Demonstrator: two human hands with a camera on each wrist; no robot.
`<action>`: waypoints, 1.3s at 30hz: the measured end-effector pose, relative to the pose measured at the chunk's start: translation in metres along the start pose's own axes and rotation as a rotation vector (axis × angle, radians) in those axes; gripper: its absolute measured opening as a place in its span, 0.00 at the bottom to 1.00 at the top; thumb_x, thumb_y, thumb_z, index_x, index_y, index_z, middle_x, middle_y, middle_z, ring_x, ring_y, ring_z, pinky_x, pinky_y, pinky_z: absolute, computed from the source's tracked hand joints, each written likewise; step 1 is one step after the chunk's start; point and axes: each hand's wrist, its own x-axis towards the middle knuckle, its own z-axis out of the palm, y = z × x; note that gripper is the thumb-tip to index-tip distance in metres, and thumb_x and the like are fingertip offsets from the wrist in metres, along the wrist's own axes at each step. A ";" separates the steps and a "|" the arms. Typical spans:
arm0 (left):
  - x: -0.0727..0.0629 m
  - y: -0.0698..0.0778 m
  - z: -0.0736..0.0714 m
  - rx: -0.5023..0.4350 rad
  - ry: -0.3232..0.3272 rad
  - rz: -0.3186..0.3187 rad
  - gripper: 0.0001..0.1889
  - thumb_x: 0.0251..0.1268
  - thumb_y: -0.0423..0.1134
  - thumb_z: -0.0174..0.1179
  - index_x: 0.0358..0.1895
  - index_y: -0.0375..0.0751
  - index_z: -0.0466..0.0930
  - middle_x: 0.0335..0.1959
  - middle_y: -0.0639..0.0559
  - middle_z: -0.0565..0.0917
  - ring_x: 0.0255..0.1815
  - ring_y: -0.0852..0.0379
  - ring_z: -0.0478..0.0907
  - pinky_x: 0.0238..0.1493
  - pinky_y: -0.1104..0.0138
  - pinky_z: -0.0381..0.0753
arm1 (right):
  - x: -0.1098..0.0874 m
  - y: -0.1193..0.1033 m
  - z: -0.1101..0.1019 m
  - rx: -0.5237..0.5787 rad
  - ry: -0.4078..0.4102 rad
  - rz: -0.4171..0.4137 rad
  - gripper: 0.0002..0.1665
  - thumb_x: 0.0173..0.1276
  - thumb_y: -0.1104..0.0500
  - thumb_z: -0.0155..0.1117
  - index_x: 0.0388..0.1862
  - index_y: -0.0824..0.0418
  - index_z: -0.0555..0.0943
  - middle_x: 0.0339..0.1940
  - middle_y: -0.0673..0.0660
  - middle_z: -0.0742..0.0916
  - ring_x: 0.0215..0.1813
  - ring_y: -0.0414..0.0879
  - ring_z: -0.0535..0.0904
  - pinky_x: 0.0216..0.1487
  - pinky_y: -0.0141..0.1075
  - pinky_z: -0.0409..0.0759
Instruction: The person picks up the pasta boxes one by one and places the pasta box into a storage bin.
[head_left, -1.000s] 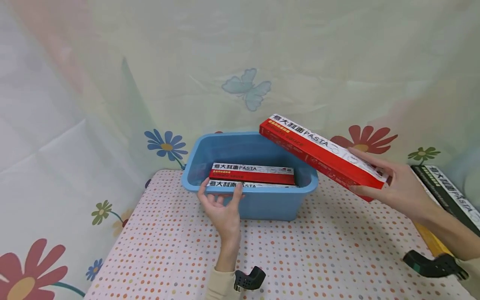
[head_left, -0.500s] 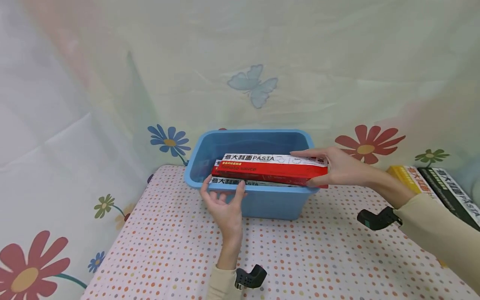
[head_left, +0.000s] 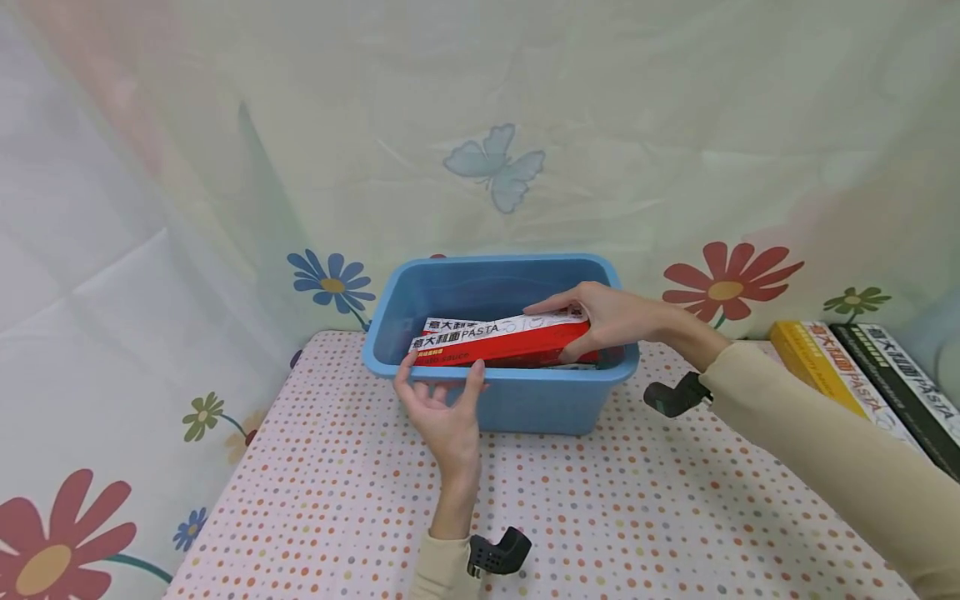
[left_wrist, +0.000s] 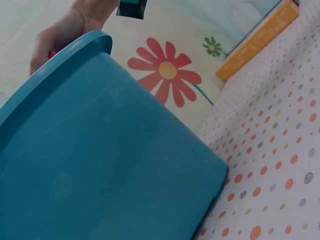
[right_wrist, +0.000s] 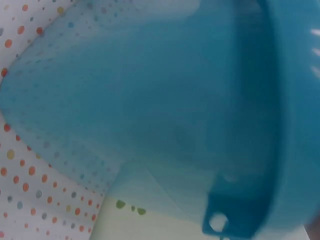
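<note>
My left hand (head_left: 447, 425) grips the front rim of a blue plastic bin (head_left: 540, 404), its index finger and thumb hooked over the edge. Inside the bin's opening, my right hand (head_left: 615, 317) holds a red and white tomato sauce pasta box (head_left: 495, 343) by its right end, thumb in front and fingers behind. That box slants, left end lower, across other pasta boxes lying in the bin and mostly hides them. The left wrist view has the bin's outer wall (left_wrist: 115, 140) and, above its rim, part of the right hand (left_wrist: 62, 37). Bin wall (right_wrist: 150, 100) fills most of the right wrist view.
On the right of the dotted tablecloth (head_left: 645, 508) lie a yellow pasta box (head_left: 825, 367) and a black pasta box (head_left: 885, 383), side by side. A flowered curtain (head_left: 360, 167) hangs behind the bin.
My right hand has brought the red pasta box leftward and down from above the bin's right side into its opening. The left hand stays on the front rim.
</note>
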 end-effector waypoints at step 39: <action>-0.002 0.001 -0.001 -0.043 -0.014 -0.020 0.44 0.62 0.27 0.73 0.76 0.41 0.55 0.69 0.26 0.69 0.51 0.31 0.80 0.44 0.56 0.94 | 0.012 0.012 0.001 0.029 -0.126 0.042 0.47 0.59 0.62 0.80 0.75 0.70 0.72 0.72 0.67 0.79 0.68 0.60 0.76 0.67 0.54 0.82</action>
